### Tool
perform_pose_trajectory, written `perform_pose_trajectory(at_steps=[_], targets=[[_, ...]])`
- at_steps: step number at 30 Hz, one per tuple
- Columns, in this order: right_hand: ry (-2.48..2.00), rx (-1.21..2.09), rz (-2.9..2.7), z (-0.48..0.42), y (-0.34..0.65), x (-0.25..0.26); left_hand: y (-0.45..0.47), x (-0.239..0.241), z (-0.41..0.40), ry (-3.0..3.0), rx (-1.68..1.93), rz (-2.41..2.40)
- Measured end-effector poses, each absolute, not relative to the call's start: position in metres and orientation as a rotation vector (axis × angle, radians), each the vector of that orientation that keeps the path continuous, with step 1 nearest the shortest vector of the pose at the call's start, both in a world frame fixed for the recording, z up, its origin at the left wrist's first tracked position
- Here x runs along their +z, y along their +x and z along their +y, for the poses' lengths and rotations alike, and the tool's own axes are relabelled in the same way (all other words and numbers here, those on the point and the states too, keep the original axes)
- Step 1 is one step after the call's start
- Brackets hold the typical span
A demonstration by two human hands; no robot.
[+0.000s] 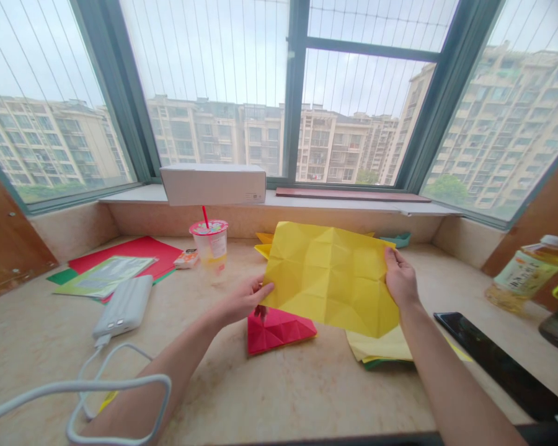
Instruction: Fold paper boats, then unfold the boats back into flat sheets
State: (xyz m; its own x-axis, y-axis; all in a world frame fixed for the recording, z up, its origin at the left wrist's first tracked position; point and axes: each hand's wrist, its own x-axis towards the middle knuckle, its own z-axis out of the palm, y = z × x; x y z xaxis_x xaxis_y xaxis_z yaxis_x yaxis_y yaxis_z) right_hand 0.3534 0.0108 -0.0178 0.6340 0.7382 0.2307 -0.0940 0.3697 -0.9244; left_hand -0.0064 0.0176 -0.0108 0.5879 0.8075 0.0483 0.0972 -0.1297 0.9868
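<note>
A creased yellow paper sheet [331, 279] is held up above the counter, tilted toward me. My left hand [242, 301] pinches its left edge. My right hand [400, 277] grips its right edge near the upper corner. Under the sheet lies a folded red paper piece [278, 329] on the counter. More yellow and green sheets [382, 350] lie stacked below my right wrist. Further yellow folded paper [263, 244] peeks out behind the held sheet.
A plastic cup with a red straw [209, 243] stands behind the left hand. A white power bank [124, 305] with a cable, red and green sheets [134, 253], a white box [212, 184] on the sill, a bottle [523, 273] and a black phone [493, 356] surround the spot.
</note>
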Motion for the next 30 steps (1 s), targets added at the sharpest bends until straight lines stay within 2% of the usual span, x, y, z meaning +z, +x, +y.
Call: perform_pose_trajectory(at_steps=[3,8,11,14,23,26,30], targets=[[-1.055,0.755,-0.748,0.007,0.346,-0.015,-0.007,-0.018,0.027,1.592,0.895,0.881],[-1.0,1.197,-1.121,-0.007,0.324,-0.009,-0.01,-0.025,0.04,1.53,1.125,0.883],[-1.046,1.284,-1.269,-0.013,0.315,-0.007,-0.011,-0.023,0.041,1.53,1.194,0.906],[-1.152,1.185,-1.321,-0.011,0.315,-0.009,-0.012,-0.019,0.039,1.537,1.243,0.949],[-1.521,0.55,-1.433,0.001,0.324,-0.018,-0.017,-0.019,0.045,1.523,1.281,1.036],[-1.529,0.533,-1.41,-0.002,0.323,-0.016,-0.018,-0.02,0.047,1.522,1.286,1.052],[-1.377,0.716,-1.464,-0.005,0.329,-0.014,-0.022,-0.023,0.051,1.502,1.231,1.016]])
